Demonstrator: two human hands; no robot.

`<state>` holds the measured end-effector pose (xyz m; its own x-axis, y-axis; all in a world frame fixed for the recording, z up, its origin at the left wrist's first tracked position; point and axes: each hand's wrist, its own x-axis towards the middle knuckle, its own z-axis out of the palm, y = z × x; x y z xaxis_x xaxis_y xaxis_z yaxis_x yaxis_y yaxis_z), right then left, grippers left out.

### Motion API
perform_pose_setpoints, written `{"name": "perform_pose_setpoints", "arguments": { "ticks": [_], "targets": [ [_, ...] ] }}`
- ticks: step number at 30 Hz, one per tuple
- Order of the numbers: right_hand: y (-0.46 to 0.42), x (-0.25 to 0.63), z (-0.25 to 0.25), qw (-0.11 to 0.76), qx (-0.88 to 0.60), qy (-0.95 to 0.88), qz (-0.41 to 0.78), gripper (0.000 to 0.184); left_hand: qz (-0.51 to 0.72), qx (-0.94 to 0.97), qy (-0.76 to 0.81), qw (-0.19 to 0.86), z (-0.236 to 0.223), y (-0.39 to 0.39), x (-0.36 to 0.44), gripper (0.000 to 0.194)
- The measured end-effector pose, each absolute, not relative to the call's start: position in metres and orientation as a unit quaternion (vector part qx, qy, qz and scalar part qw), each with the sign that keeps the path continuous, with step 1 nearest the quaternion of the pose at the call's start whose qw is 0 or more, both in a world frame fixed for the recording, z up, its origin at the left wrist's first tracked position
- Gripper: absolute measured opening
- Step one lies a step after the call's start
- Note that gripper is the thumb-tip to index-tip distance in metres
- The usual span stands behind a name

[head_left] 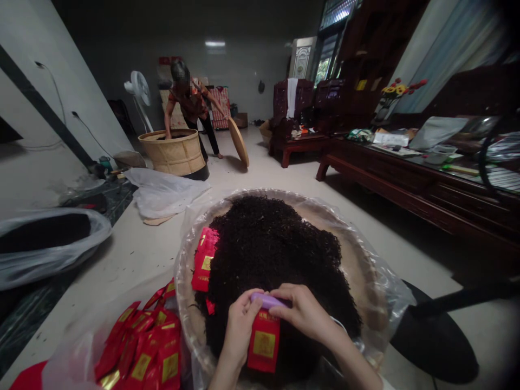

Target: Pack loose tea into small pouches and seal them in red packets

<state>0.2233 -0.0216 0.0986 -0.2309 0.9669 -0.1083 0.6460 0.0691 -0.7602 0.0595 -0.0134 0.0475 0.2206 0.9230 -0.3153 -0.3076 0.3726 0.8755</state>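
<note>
My right hand (304,310) is closed round the right part of a small purple handheld bag sealer (264,299). My left hand (240,320) pinches the sealer's left end. Just below the sealer hangs a red tea packet (263,344) with a gold label, its top edge at the tool. Both hands are above a wide round basket tray (368,271) lined with clear plastic. Dark loose tea leaves (274,238) are heaped in it. More red packets (205,262) lie along the heap's left side.
A plastic bag of several red packets (156,346) is at lower left. Beyond it sits an open bag of dark leaves (44,233). A person (190,97) bends over a tall bamboo basket (174,154), holding a round lid (238,142). A low wooden table (406,179) stands right; a black round base (436,338) is nearer.
</note>
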Motion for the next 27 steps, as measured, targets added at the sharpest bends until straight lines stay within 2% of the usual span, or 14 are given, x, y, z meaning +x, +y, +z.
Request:
{"name": "perform_pose_setpoints", "arguments": {
  "ticks": [16,22,24,27],
  "targets": [
    [-0.024,0.222,0.099,0.226,-0.578,-0.701,0.350,0.014,0.437,0.359,0.444,0.695,0.045,-0.013,0.059,0.054],
    [-0.024,0.225,0.095,0.253,-0.576,-0.692,0.355,0.015,0.394,0.366,0.418,0.732,0.040,-0.014,0.057,0.066],
    [-0.024,0.230,0.095,0.263,-0.580,-0.683,0.357,0.017,0.363,0.402,0.409,0.735,0.039,-0.014,0.055,0.061],
    [-0.026,0.240,0.096,0.262,-0.578,-0.686,0.357,0.032,0.358,0.448,0.419,0.704,0.038,-0.013,0.052,0.038]
  ]
}}
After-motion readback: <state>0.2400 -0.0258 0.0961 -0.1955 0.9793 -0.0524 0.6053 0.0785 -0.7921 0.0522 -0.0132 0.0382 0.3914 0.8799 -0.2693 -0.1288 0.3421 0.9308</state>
